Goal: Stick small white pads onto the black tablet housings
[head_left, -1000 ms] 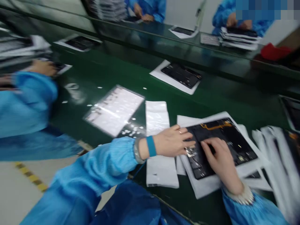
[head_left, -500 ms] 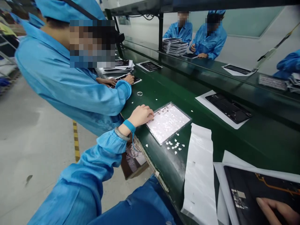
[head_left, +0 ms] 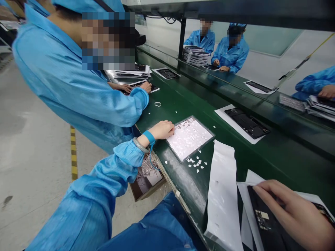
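Note:
My left hand (head_left: 162, 130) is at the near-left edge of a shallow clear-rimmed tray (head_left: 190, 139). Its fingers are bent together in a pinch, and whatever lies between the tips is hidden. Pale small pieces cover the tray, and thin dark-tipped parts (head_left: 186, 122) lie along its far-left side. At lower right, my right hand (head_left: 295, 209) is over a black device panel (head_left: 267, 230) resting on white sheets. The thumb and forefinger come together at the panel's upper left corner; I cannot make out anything between them.
Small white round stickers (head_left: 197, 163) lie scattered beside the tray. A long white paper strip (head_left: 222, 195) runs along the bench (head_left: 183, 181). Another black panel (head_left: 246, 122) sits on paper farther back. A co-worker in blue (head_left: 78, 80) works close on the left. An open box (head_left: 149, 188) stands below the edge.
My right hand has moved up and farther into view, its fingertips now at the panel's upper left corner. My left hand stays at the tray's edge. The camera view has shifted slightly.

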Demonstrator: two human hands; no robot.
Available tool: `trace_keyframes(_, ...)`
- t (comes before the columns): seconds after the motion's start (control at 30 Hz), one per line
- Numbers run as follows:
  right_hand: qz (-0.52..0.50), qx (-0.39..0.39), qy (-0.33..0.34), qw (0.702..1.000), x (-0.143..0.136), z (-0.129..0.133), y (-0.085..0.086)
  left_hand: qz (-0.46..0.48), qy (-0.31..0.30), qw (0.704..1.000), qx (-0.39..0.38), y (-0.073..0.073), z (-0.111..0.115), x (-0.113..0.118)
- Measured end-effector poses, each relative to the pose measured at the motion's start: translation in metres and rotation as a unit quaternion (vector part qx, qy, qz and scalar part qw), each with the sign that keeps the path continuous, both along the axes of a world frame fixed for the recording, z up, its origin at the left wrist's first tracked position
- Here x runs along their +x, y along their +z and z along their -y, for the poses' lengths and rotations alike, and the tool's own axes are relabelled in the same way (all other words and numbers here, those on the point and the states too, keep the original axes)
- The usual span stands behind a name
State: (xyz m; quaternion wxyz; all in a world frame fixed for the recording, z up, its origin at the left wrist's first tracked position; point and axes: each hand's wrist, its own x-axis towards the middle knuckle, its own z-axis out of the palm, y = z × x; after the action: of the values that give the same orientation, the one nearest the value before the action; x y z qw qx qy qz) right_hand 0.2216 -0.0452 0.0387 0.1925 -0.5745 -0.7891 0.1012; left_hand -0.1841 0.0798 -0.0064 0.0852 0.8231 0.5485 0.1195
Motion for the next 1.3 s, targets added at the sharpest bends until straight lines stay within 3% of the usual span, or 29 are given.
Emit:
trace_keyframes(0.1,-0.049,-0.109,0.069,0.99,-0.043,-0.016,0.014,0.07,-0.003,0.997,0.009,0.006,0.003,0.003)
trace_keyframes(0.23,-0.192,-0.257,0.075,0.944,-0.098,-0.034,0.01,0.176,0.0,0.983,0.053,0.009,0.014,0.023)
trace_keyframes(0.3,-0.297,-0.37,0.028,0.88,-0.124,-0.045,0.004,0.221,-0.008,0.972,0.08,0.007,0.023,0.04)
trace_keyframes(0.43,-0.463,-0.542,-0.06,0.698,-0.167,-0.068,-0.01,0.281,-0.031,0.951,0.128,-0.003,0.045,0.071)
trace_keyframes(0.5,-0.489,-0.56,-0.067,0.665,-0.181,-0.077,-0.016,0.298,-0.036,0.942,0.151,-0.008,0.055,0.079)
trace_keyframes(0.67,-0.485,-0.536,-0.055,0.688,-0.198,-0.094,-0.027,0.297,-0.044,0.941,0.159,-0.017,0.07,0.072)
trace_keyframes(0.83,-0.443,-0.497,-0.022,0.746,-0.209,-0.103,-0.031,0.388,0.071,0.918,0.043,-0.023,0.058,0.053)
trace_keyframes(0.93,-0.413,-0.488,0.007,0.769,-0.213,-0.102,-0.031,0.393,0.073,0.916,-0.021,-0.025,0.044,0.047)
trace_keyframes(1.03,-0.392,-0.484,0.022,0.782,-0.213,-0.099,-0.027,0.405,0.081,0.91,-0.027,-0.021,0.039,0.045)
trace_keyframes(1.17,-0.381,-0.465,0.012,0.799,-0.2,-0.098,-0.023,0.422,0.109,0.9,-0.005,-0.009,0.051,0.047)
trace_keyframes(1.23,-0.361,-0.419,0.021,0.833,-0.19,-0.097,-0.023,0.433,0.098,0.896,-0.018,-0.006,0.059,0.052)
trace_keyframes(1.3,-0.307,-0.326,0.06,0.892,-0.181,-0.095,-0.026,0.454,0.073,0.887,-0.048,-0.007,0.064,0.057)
